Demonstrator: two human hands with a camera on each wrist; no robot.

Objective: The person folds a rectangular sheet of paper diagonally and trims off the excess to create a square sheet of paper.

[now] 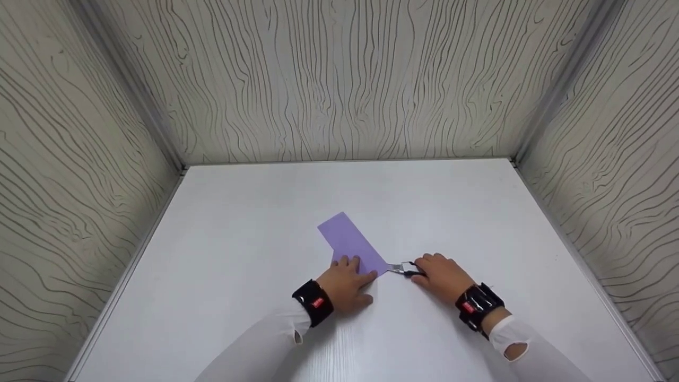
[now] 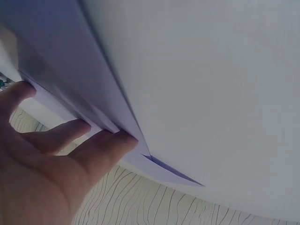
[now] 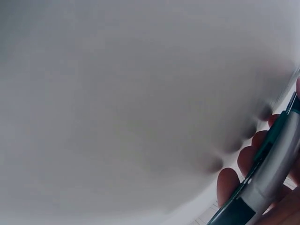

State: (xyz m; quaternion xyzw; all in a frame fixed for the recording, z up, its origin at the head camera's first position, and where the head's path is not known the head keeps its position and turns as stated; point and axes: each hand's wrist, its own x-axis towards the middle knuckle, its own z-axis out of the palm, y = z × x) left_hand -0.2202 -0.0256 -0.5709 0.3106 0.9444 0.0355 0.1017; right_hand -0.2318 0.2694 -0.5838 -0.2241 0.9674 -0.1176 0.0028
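Observation:
A folded purple sheet of paper [image 1: 347, 239] lies on the white table, its long strip angled up and left. My left hand [image 1: 345, 286] presses the lower part of the paper with spread fingers. In the left wrist view the fingertips [image 2: 124, 140] rest along the folded layers [image 2: 98, 84]. Right of the paper, my right hand [image 1: 443, 276] grips a small stapler [image 1: 407, 268], whose metal front meets the paper's right corner. The right wrist view shows the stapler's silver and dark green body [image 3: 267, 178] within curled fingers. The exact overlap of stapler and paper is too small to tell.
The white tabletop [image 1: 238, 212] stretches around the paper on all sides. Wood-grain panels [image 1: 339, 79] enclose it at the back, left and right. Black bands [image 1: 480, 305] sit around both wrists.

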